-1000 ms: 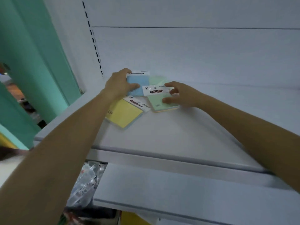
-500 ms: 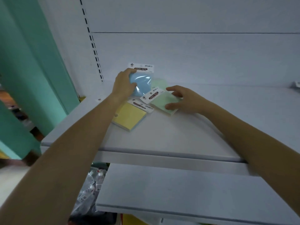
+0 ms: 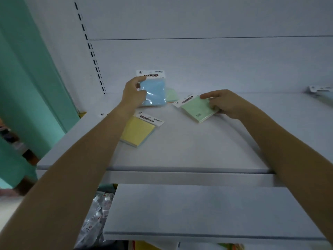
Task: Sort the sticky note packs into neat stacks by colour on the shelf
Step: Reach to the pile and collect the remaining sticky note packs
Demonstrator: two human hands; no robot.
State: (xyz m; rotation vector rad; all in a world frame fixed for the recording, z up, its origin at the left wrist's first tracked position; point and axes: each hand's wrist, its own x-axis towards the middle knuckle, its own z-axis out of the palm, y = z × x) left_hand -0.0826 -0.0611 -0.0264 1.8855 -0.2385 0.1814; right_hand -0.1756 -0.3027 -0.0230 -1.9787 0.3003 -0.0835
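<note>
Blue plastic-wrapped square pack (image 3: pixel 155 92) raised, left fingers (image 3: pixel 139 79) gripping; green square pack (image 3: pixel 197 109) dragged clear, right fingers (image 3: pixel 210 95) pinching: colours splitting.

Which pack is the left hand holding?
The blue pack, upright in the left hand, label on top. The right hand grips a green pack; the yellow pack lies untouched.

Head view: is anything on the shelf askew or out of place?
Nothing looks damaged. The yellow pack lies crooked to the shelf edge; the green pack gripped by the right hand is skewed too. A second green pack is half hidden behind the blue pack in the left hand.
</note>
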